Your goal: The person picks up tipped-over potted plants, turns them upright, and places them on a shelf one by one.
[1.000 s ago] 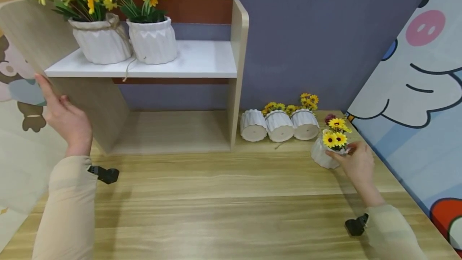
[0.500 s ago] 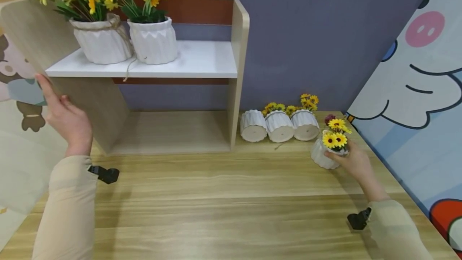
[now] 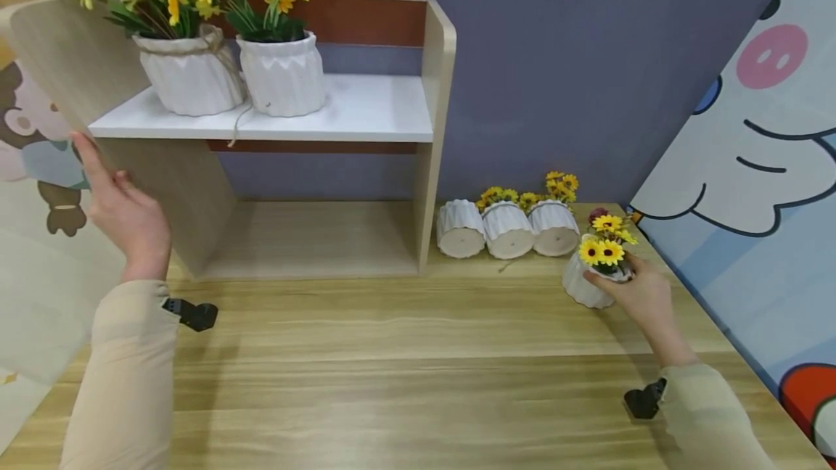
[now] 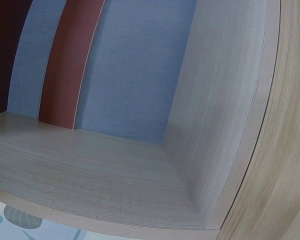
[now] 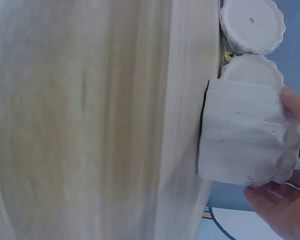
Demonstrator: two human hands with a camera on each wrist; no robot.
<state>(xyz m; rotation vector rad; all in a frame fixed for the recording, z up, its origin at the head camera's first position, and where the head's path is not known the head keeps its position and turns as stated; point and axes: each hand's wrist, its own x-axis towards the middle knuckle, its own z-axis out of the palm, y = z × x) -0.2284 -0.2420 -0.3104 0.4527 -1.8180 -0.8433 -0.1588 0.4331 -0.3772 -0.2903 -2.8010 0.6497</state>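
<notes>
At the right of the table, my right hand [image 3: 643, 299] grips a white ribbed flower pot [image 3: 583, 283] by its upper rim. The pot stands upright, with yellow sunflowers [image 3: 602, 249] and a dark purple bloom rising from it. In the right wrist view, the thumb and fingers lie on either side of the rim of this flower pot [image 5: 247, 132]. My left hand [image 3: 130, 220] is at the outer left side panel of the small wooden shelf [image 3: 437, 143], its index finger extended along the edge. Only a sliver of that hand shows in the left wrist view.
Two white pots of flowers, one twine-tied [image 3: 189, 82] and one plain [image 3: 284, 78], stand on the upper white board [image 3: 379, 111]. Three pots [image 3: 508, 232] lie on their sides right of the shelf, bases forward. A blue-grey wall [image 3: 535, 78] rises behind; a cartoon-printed panel [image 3: 784, 165] borders the right.
My right hand's fingers have shifted around the rim and behind the flowers. The pot stays almost where it was. My left hand keeps its place at the shelf's side.
</notes>
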